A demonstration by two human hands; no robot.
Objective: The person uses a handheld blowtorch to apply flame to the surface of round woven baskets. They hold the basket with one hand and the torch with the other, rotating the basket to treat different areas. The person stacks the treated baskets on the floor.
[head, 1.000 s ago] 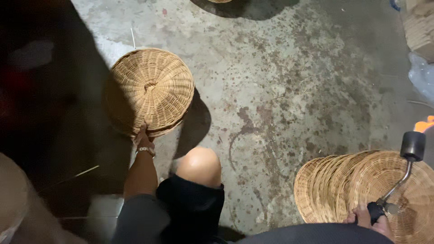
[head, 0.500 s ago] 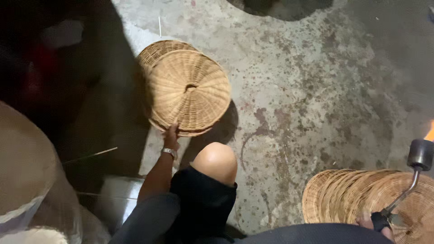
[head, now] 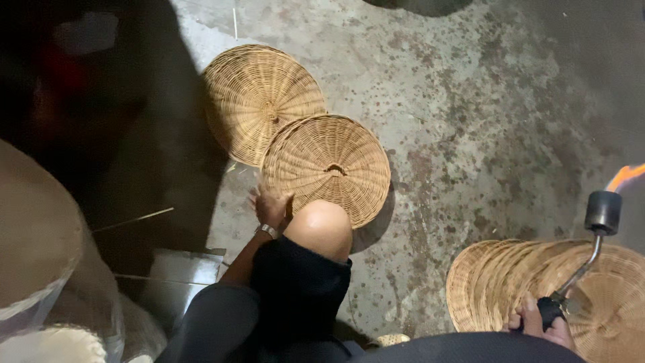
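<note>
Left hand (head: 271,207), fingers spread, touches the woven lid's (head: 326,167) near edge, just below it.

i note two woven lids (head: 325,167), tan with ribbed radial weave; stacked lids (head: 537,282) same honey tan. torch (head: 603,212) head black, flame (head: 625,176) orange. floor (head: 470,101) grey, rust-speckled.

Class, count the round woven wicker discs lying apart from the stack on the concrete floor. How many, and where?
2. One round woven wicker disc lies farther away; the second overlaps its edge, touched by the left hand. More may lie hidden beneath.
</note>
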